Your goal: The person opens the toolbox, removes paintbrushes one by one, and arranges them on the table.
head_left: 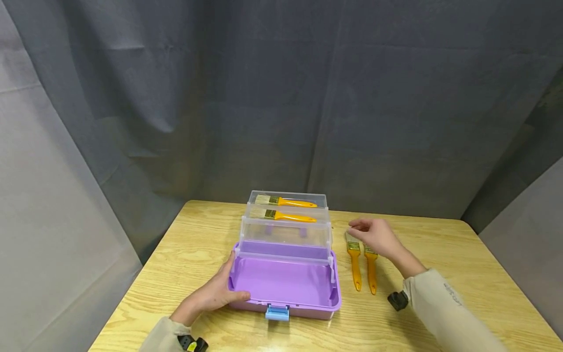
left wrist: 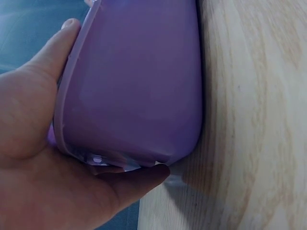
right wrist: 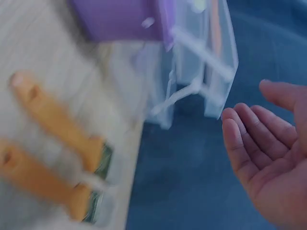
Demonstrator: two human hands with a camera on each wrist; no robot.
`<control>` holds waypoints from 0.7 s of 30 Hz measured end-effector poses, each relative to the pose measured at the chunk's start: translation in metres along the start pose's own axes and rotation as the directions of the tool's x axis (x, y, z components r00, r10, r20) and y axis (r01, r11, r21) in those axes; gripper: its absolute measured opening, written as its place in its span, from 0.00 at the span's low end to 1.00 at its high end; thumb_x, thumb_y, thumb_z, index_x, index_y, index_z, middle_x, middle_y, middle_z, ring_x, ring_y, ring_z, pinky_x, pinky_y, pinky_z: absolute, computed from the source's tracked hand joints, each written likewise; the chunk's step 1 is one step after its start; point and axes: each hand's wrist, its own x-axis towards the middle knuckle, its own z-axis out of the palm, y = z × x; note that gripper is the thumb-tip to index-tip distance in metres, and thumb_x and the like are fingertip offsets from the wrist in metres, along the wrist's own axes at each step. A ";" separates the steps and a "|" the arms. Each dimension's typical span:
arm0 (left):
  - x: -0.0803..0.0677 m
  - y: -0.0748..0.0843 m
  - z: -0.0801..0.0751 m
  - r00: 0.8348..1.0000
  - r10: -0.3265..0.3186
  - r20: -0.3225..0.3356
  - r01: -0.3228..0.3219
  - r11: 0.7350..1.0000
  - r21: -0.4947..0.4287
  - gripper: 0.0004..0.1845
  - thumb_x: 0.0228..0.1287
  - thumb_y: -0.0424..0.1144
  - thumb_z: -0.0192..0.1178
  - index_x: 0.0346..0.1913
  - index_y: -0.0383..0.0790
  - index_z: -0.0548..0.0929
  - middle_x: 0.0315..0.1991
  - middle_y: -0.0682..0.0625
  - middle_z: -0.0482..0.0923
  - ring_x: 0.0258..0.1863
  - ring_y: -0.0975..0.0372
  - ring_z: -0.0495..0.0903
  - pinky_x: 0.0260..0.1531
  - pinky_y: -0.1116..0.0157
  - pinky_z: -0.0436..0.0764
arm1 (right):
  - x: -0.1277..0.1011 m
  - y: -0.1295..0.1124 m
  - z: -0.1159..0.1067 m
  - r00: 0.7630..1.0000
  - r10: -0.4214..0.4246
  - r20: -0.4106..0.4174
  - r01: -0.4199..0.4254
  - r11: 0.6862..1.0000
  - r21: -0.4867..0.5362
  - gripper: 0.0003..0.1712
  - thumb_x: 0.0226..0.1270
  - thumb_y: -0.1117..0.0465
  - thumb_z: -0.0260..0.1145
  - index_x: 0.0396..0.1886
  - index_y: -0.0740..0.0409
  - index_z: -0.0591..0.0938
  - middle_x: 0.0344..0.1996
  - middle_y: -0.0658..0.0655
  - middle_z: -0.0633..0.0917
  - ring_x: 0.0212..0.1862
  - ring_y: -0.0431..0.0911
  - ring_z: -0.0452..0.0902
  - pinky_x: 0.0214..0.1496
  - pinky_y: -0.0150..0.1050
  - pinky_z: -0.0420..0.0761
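Gripping the near left corner of the purple box (head_left: 286,283), the left hand (head_left: 215,293) has its thumb hooked over the rim and its fingers along the outer wall; the left wrist view shows the palm pressed against the purple side, thumb on the edge. The box sits open on the wooden table (head_left: 440,244), its blue latch (head_left: 277,313) facing the person and its two clear trays (head_left: 286,230) stepped up and back behind the purple base. Each tray holds one paintbrush with a yellow handle — the upper brush (head_left: 286,201) in the far tray, the lower brush (head_left: 290,216) in the nearer one, both lying crosswise with bristles to the left.

The right hand (head_left: 374,237) hovers just right of the trays, fingers loosely spread and holding nothing (the right wrist view, though blurred, shows an empty open palm). Directly beneath it, two more brushes (head_left: 362,269) lie side by side on the table, handles pointing toward the person, bristle ends partly hidden under the hand. Whether the fingers touch them I cannot tell. Grey cloth (head_left: 281,98) hangs behind the table.
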 end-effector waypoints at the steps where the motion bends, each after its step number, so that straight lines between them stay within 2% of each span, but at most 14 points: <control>1: 0.001 -0.001 0.000 1.000 0.001 0.002 -0.001 1.000 0.002 0.65 0.50 0.44 0.72 0.74 0.42 0.28 0.74 0.38 0.30 0.72 0.44 0.37 0.66 0.43 0.43 | 0.004 -0.006 0.002 1.000 -0.020 0.001 0.020 1.000 0.001 0.18 0.63 0.54 0.67 0.45 0.63 0.84 0.36 0.56 0.86 0.37 0.47 0.81 0.38 0.42 0.82; 9: 0.001 -0.003 0.000 1.000 -0.018 0.002 0.018 1.000 0.021 0.66 0.50 0.46 0.72 0.73 0.42 0.27 0.74 0.38 0.28 0.72 0.44 0.36 0.66 0.43 0.43 | 0.026 -0.039 0.017 0.991 -0.115 0.069 0.113 0.993 0.038 0.20 0.60 0.55 0.69 0.49 0.62 0.83 0.38 0.54 0.86 0.38 0.46 0.81 0.41 0.40 0.83; 15: 0.001 -0.001 0.000 1.000 -0.011 0.000 0.011 1.000 0.016 0.66 0.50 0.45 0.72 0.74 0.43 0.27 0.74 0.38 0.29 0.72 0.44 0.36 0.66 0.44 0.43 | 0.042 -0.045 0.026 0.982 -0.152 0.113 0.148 0.988 0.048 0.22 0.59 0.57 0.70 0.52 0.63 0.82 0.41 0.57 0.85 0.41 0.47 0.81 0.44 0.41 0.82; 21: -0.001 -0.001 0.001 0.999 -0.044 -0.015 0.044 0.999 0.024 0.66 0.49 0.45 0.73 0.73 0.38 0.28 0.73 0.33 0.32 0.71 0.41 0.39 0.66 0.43 0.45 | 0.054 -0.048 0.037 0.974 -0.182 0.135 0.180 0.983 0.026 0.22 0.58 0.59 0.71 0.52 0.62 0.82 0.42 0.58 0.85 0.43 0.48 0.81 0.47 0.43 0.81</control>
